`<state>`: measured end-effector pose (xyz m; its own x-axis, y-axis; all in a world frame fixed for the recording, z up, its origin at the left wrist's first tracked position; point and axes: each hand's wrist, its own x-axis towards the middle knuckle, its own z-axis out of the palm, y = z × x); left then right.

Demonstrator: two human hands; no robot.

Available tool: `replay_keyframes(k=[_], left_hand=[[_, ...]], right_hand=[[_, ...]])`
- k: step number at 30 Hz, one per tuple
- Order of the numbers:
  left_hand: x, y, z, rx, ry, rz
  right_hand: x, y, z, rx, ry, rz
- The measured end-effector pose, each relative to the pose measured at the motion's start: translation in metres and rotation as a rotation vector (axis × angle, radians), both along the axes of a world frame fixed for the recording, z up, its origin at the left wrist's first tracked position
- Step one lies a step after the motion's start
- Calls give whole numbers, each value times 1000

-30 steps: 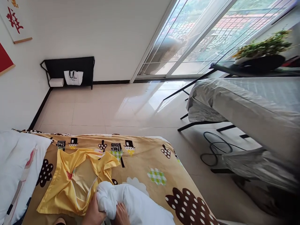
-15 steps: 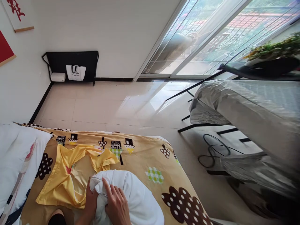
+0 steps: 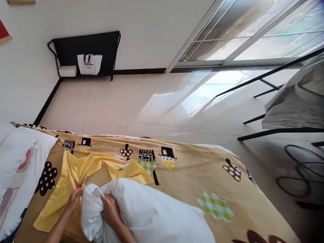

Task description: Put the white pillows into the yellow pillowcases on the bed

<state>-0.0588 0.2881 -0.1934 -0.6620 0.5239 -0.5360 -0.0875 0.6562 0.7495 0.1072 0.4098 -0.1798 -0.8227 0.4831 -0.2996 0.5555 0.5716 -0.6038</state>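
Observation:
A white pillow [image 3: 152, 209] lies on the bed, its left end bunched and twisted. Around that bunched end is closed my right hand [image 3: 110, 208], with the fingertips partly hidden in the folds. Just left of the pillow end, my left hand [image 3: 75, 199] is pinched at the yellow pillowcase [image 3: 57, 199]. Spread out under and beside the hands, the pillowcase is wrinkled and partly open, with a small red print inside. The pillow's bunched end rests over the pillowcase's near right part.
White bedding [image 3: 42, 158] is heaped at the left on the tan patterned bedsheet [image 3: 187, 179]. Beyond the bed, a black rack [image 3: 68, 47] holds a white bag [image 3: 89, 64] and a white box [image 3: 68, 71]. Plastic-covered furniture [image 3: 298, 98] and a dark hose [image 3: 293, 194] are at right.
My left hand has moved from the pillow's end leftward to the pillowcase. My right hand has shifted left and grips the pillow's bunched end. The view has turned left and down.

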Motion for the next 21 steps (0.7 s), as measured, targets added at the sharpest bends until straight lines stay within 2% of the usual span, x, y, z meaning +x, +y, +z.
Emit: replay_keyframes(k=[2,5,7,9,12,15,17,19,21], left_hand=[[-18,6,-20,-56,121,-22],[-27,22,-46,-126,270,-21],[-27,31,-56,-141,330,-31],[-29,37,-57,-133,374,-39],[-40,37,-47,-89,424,-41],[-50,30,-25,-19,451,-81],[-50,23,-9,23,457,-146],[-43,14,6,49,454,-222],[-31,7,17,62,466,-302]], right_hand=[[5,16,7,1,100,-109],[5,43,21,51,200,-239],[0,54,21,80,229,-266],[-7,53,12,93,222,-257],[-20,30,-12,125,137,-162],[-40,2,-30,168,48,17],[-57,-5,-37,197,21,112],[-74,-2,-41,215,5,128],[-88,6,-43,226,-17,53]])
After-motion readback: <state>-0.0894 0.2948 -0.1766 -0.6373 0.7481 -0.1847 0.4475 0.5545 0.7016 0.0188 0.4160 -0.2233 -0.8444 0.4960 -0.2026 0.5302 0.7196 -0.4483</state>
